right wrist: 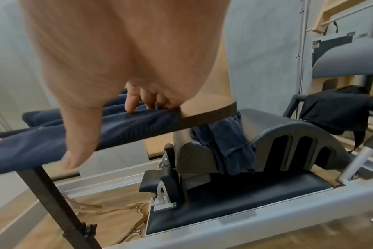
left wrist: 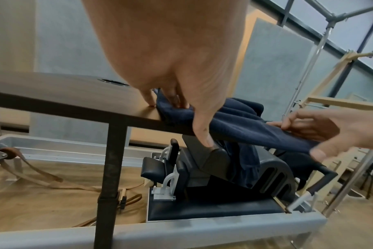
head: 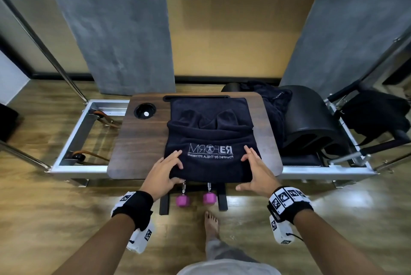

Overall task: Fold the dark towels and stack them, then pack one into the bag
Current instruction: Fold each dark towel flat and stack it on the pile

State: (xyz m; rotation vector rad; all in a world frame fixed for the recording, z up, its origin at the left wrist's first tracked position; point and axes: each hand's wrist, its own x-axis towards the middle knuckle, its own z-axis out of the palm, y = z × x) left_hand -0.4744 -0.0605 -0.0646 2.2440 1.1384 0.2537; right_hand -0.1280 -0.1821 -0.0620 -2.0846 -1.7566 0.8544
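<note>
Counting from the left, found one metal frame (head: 73,132), then one wooden table (head: 142,141) set across it, with one round cup recess (head: 145,110) at the far left of the top. Counted two hands, both at the table's near edge.

Saw the left hand (head: 163,169) gripping the near left corner of the spread towel (head: 209,132), fingers bent on top and thumb against the near edge. Found that one towel lying on the middle of the table, dark navy, long axis running near to far. Noted the near end overhanging the table's near edge, and the far half rumpled behind a fold ridge lying left to right. Noted white lettering on the near half, mirrored in the head view, large line farther, small line nearer.

Counted two purple weights (head: 182,200) hanging side by side just below the overhang, and one bare foot (head: 211,222) on the floor nearer still.

Saw the right hand (head: 255,170) spread almost flat, fingertips resting on the towel's right edge, thumb held out below, grasping nothing.

Farther right, found a heap of dark towels (head: 273,101) draped over one black arched barrel (head: 311,123), count within the heap impossible to tell. At the far right, saw one black bag (head: 373,114) hanging on a bar, well apart from the table.
</note>
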